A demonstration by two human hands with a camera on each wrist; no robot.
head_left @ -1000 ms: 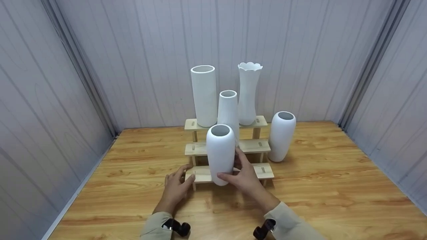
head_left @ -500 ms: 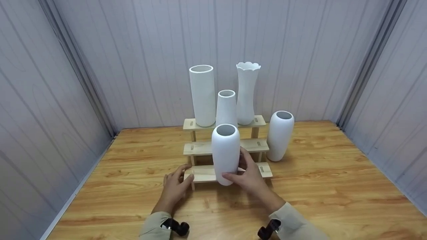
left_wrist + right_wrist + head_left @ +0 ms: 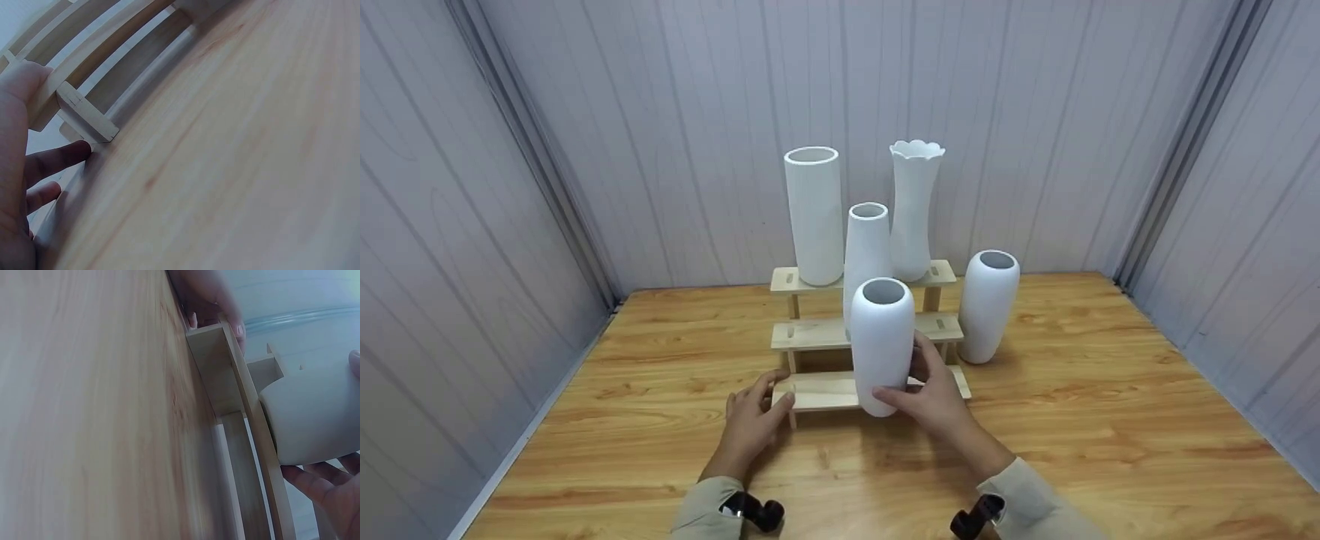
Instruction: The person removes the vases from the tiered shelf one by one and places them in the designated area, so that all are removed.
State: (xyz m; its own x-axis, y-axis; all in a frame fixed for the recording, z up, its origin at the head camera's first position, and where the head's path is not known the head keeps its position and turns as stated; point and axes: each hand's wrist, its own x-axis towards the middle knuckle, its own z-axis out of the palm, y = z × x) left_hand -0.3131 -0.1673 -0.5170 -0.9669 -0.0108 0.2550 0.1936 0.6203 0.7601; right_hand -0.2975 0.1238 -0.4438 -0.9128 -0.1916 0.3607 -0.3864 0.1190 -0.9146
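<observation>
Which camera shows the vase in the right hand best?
The head view: the rounded white vase shows whole, upright on the bottom step, gripped by the right hand. The right wrist view catches only its lower end; the left wrist view shows none of it.

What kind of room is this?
Probably a small staged booth, not a home: plain grey panel walls close in a wooden table, with white vases on a stepped wooden rack.

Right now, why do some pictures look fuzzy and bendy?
Head view: sharp, evenly lit, soft shadows under the held vase; wall lines bow toward the edges. Left wrist view: the table is blurred up close and the wooden stand curves. Right wrist view: soft focus, pale glare behind the vase.
</observation>
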